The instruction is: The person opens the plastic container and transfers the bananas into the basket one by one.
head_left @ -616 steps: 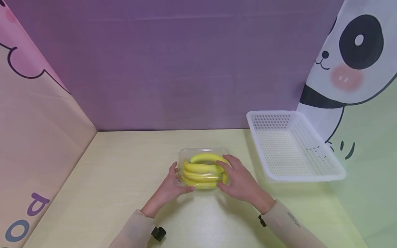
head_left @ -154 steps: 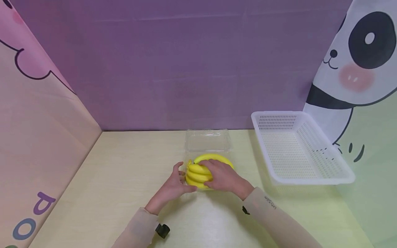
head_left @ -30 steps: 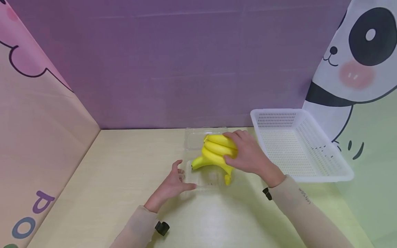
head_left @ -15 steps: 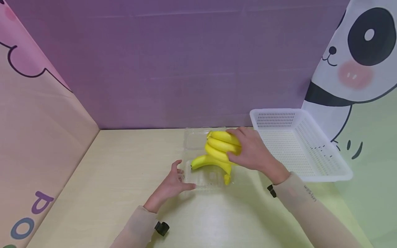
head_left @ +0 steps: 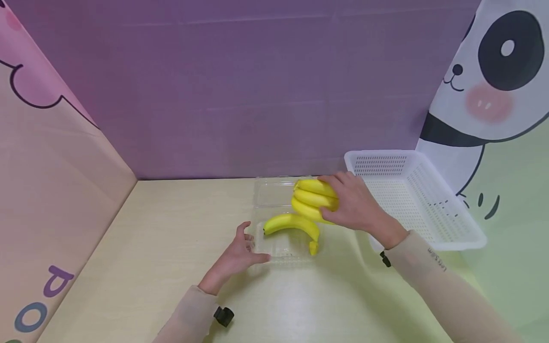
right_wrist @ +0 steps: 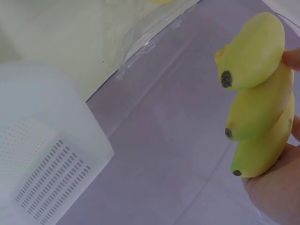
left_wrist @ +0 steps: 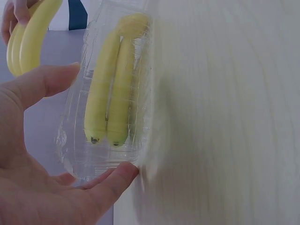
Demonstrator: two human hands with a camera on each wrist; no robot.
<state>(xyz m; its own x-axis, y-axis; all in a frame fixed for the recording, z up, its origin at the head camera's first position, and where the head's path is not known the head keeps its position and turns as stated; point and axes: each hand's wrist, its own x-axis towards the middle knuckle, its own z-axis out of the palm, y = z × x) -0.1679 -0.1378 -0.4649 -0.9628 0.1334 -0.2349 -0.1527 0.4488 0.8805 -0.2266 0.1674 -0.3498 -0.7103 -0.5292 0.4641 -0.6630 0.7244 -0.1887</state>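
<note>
Right wrist: bunched bananas (right_wrist: 260, 105) apart from basket rim (right_wrist: 70, 112), depth unclear.

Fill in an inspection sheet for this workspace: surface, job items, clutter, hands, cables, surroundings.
Surface: pale table with faint wood grain.
Bunch of bananas: held up, three fruits showing.
Other banana: at least one lies in the clear box.
Clear box: on the table, lid folded back.
White basket: to the right of the box.
Clutter: nothing seen.
Left hand: at the box's left end, thumb and fingers spread.
Right hand: grips the bunch.
Cables: nothing seen.
Surroundings: purple backdrop behind, printed side panels left and right.
</note>
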